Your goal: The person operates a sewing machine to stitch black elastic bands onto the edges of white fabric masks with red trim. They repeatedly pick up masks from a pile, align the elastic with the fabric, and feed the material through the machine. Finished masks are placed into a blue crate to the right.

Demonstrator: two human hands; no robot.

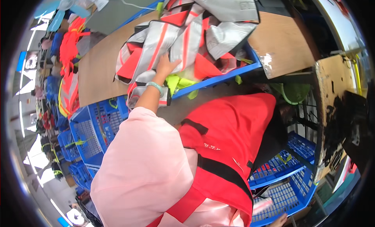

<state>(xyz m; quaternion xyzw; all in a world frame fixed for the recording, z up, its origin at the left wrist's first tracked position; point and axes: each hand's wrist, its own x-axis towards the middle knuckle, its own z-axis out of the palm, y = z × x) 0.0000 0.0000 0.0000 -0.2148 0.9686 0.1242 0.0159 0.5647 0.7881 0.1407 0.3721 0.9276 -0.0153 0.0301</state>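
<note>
My left hand [167,67], with a pale green bangle [155,88] at the wrist, reaches forward onto a pile of silver and orange-red reflective strips [187,37]. Its fingers are spread and touch the silver face of one strip; they are not closed round it. The pile overflows a blue plastic basket [218,78], where yellow-green scraps [180,83] show at the near edge. At the lower right edge, a small part of my right hand [278,220] shows beside a blue crate [287,195]. A blurred pink and silver strip [262,205] lies in that crate, close to the hand. Most of the right hand's fingers are cut off.
Brown boards [102,65] flank the pile on the left and right. A worn wooden table edge [326,110] stands at the right, near a green bin [293,93]. Blue crates [88,135] sit at the left, below hanging orange vests [70,47]. A fan [66,2] is at the upper left.
</note>
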